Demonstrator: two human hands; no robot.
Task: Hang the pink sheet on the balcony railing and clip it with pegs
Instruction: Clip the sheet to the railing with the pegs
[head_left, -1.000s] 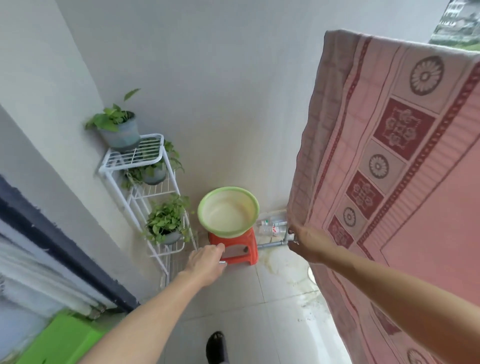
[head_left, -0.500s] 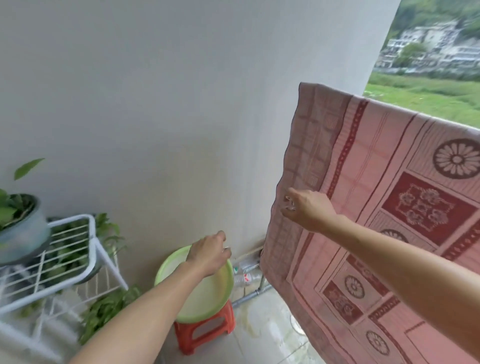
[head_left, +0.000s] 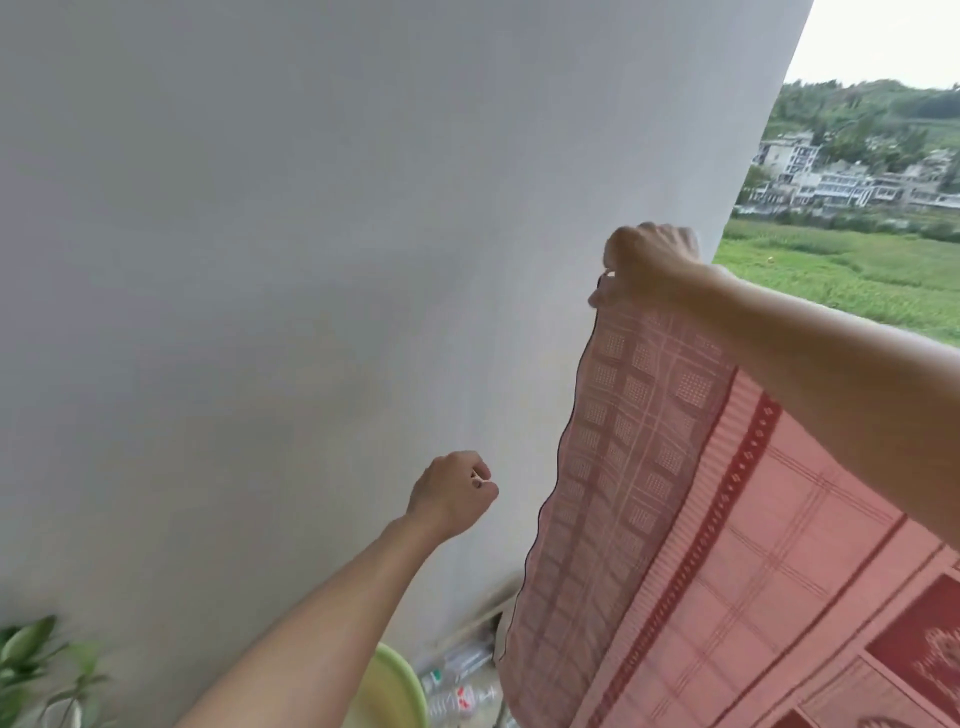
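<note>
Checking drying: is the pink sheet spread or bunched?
Spread: pink sheet hangs flat, pattern showing; right hand grips its top corner.

Single wide-angle view from the head.
It faces forward and slightly down along the balcony, close to the wall; the sheet fills the lower right corner, and fields lie far off at upper right.

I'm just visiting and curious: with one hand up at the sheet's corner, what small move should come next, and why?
Probably raise the left hand to the top corner of the pink sheet. The right hand grips that corner, while the left sits lower, pinching a small dark object, perhaps a peg; no peg shows on the sheet.
</note>
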